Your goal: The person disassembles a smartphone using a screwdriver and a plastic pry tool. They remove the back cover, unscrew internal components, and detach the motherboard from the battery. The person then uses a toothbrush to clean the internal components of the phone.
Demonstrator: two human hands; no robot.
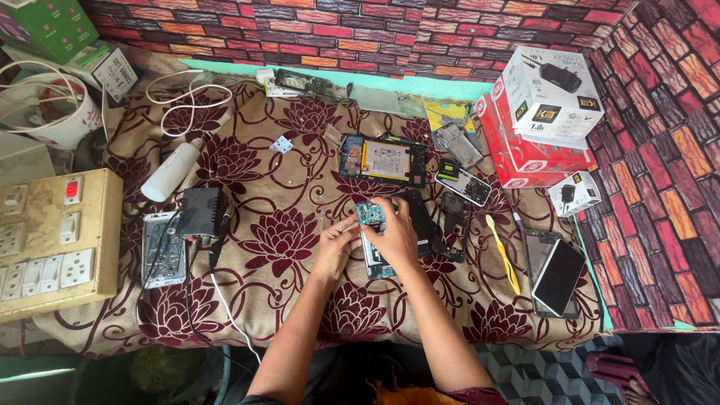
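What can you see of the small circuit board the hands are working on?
The circuit board is a small teal-blue piece, roughly square, with tiny dark and metallic components on its face; detail is too fine to read. It sits at the top end of an opened phone body, on the floral cloth. The left hand pinches its lower left edge with the fingertips; the right hand covers its right side from above. Whether it is lifted or seated cannot be told.
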